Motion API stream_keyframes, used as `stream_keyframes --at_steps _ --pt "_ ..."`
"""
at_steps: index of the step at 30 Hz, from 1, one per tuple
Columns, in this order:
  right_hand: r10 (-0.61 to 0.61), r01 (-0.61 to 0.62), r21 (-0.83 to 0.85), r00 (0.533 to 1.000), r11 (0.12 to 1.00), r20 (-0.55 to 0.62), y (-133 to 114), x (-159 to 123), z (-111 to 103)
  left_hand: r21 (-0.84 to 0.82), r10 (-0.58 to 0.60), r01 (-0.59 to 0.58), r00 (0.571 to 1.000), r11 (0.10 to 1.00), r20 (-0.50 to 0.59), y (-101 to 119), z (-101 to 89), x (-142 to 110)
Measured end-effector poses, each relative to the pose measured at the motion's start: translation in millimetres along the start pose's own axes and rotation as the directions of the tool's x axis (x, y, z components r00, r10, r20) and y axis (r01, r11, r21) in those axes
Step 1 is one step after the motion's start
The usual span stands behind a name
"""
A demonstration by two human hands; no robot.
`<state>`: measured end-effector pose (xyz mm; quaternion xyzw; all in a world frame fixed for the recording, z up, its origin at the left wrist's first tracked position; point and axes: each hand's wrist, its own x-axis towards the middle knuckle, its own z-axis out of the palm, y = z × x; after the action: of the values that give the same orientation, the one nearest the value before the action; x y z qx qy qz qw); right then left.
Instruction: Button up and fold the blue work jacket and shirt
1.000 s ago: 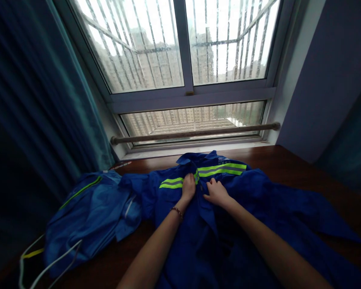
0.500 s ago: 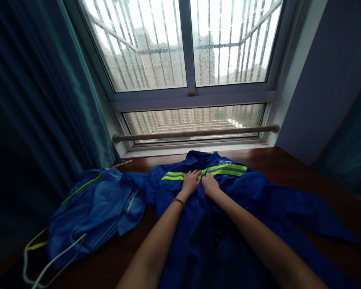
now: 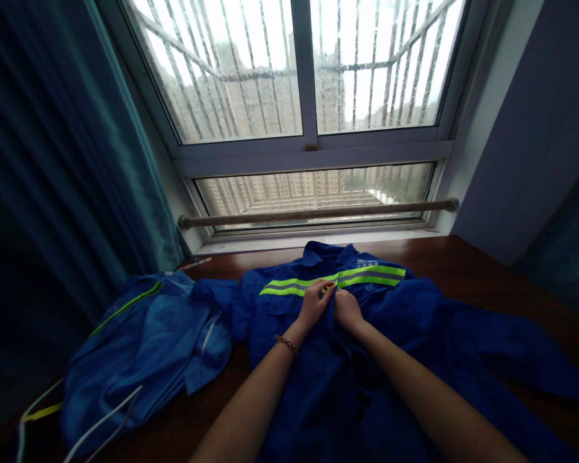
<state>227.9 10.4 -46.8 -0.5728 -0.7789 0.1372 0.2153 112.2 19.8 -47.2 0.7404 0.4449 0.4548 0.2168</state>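
A dark blue work jacket [image 3: 280, 321] with yellow-green and grey reflective strips lies front up, collar toward the window. My left hand [image 3: 314, 303], a beaded bracelet on its wrist, pinches the left side of the front opening just below the strip. Close beside it, my right hand [image 3: 348, 310] is closed on the other front edge. The two hands nearly touch at the middle of the chest. Whatever small part of the placket sits between the fingertips is hidden. The jacket's right-hand sleeve [image 3: 521, 347] stretches out to the right.
On the left lies a lighter blue garment [image 3: 139, 360] with a green stripe and white cords [image 3: 106, 421]. Both garments rest on a brown wooden surface [image 3: 444, 257]. Behind are a rail [image 3: 318, 213] and a barred window; a blue curtain [image 3: 77, 161] hangs at left.
My left hand has gone from lying with fingers spread over the strip to a pinch at the front opening. The strip's left part now shows more fully. The view has shifted slightly.
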Motion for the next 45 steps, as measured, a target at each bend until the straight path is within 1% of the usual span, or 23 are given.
stream_keyframes --at_steps 2,3,5,6,8,10,12,14,16,18,20,22,26,27,28,31,32,33,36,38,42,45 --pt "0.028 -0.028 0.055 1.0 0.998 -0.01 0 1 2 -0.154 -0.094 0.091 0.996 0.984 -0.012 -3 0.7 4" --pt "0.047 -0.045 0.091 0.999 0.995 -0.017 1 2 3 -0.241 -0.152 0.144 0.988 0.96 -0.015 -5 0.9 5" --pt "0.091 -0.081 0.18 0.995 0.98 -0.047 3 4 5 -0.385 -0.268 0.231 0.963 0.894 -0.043 -11 0.6 8" --pt "0.117 -0.097 0.234 0.99 0.967 -0.074 5 6 6 -0.432 -0.318 0.256 0.945 0.865 -0.077 -15 -0.1 8" --pt "0.179 -0.117 0.362 0.974 0.925 -0.141 12 10 7 -0.482 -0.39 0.269 0.906 0.834 -0.168 -23 -2.5 10" --pt "0.252 -0.125 0.5 0.948 0.857 -0.194 20 15 6 -0.52 -0.444 0.268 0.861 0.811 -0.249 -32 -5.6 11" --pt "0.325 -0.127 0.631 0.923 0.765 -0.208 27 21 4 -0.574 -0.494 0.267 0.822 0.774 -0.283 -39 -8.2 11" --pt "0.38 -0.127 0.738 0.906 0.663 -0.186 32 25 2 -0.626 -0.522 0.271 0.813 0.731 -0.257 -42 -9.4 10" --pt "0.397 -0.12 0.818 0.907 0.563 -0.14 33 27 0 -0.666 -0.527 0.286 0.828 0.689 -0.19 -41 -8.8 9" --pt "0.368 -0.112 0.869 0.926 0.481 -0.084 30 27 -3 -0.69 -0.51 0.308 0.854 0.655 -0.104 -38 -6.6 8" --pt "0.319 -0.107 0.896 0.947 0.43 -0.04 27 26 -8 -0.699 -0.484 0.334 0.875 0.632 -0.02 -33 -3.4 6" --pt "0.291 -0.093 0.908 0.956 0.409 -0.033 25 26 -19 -0.695 -0.461 0.362 0.886 0.621 0.05 -29 0.2 5" --pt "0.296 -0.019 0.901 0.947 0.432 -0.122 23 25 -42 -0.672 -0.442 0.409 0.887 0.618 0.135 -25 5.4 4" --pt "0.284 -0.002 0.892 0.948 0.453 -0.141 22 24 -45 -0.667 -0.442 0.419 0.885 0.616 0.147 -25 5.8 4" --pt "0.249 0.017 0.862 0.954 0.506 -0.165 20 23 -46 -0.664 -0.445 0.427 0.882 0.613 0.157 -24 5.8 4" --pt "0.074 0.096 0.679 0.974 0.728 -0.216 13 16 -37 -0.665 -0.469 0.443 0.869 0.601 0.156 -23 4.1 3" --pt "0.014 0.134 0.603 0.972 0.787 -0.235 11 14 -31 -0.668 -0.48 0.446 0.865 0.596 0.149 -23 3.4 3" --pt "-0.034 0.174 0.536 0.965 0.826 -0.261 10 12 -26 -0.672 -0.49 0.447 0.86 0.591 0.141 -23 2.8 3" --pt "-0.12 0.274 0.4 0.922 0.875 -0.369 11 9 -13 -0.686 -0.508 0.445 0.852 0.575 0.127 -23 2.1 3" --pt "-0.171 0.324 0.329 0.892 0.887 -0.418 13 7 -8 -0.696 -0.511 0.438 0.851 0.569 0.118 -23 2.4 3" --pt "-0.24 0.394 0.249 0.843 0.885 -0.481 15 6 -3 -0.712 -0.507 0.414 0.857 0.567 0.094 -25 2.6 3" --pt "-0.253 0.402 0.217 0.829 0.89 -0.498 16 5 -1 -0.721 -0.496 0.397 0.864 0.568 0.086 -24 1.7 3"
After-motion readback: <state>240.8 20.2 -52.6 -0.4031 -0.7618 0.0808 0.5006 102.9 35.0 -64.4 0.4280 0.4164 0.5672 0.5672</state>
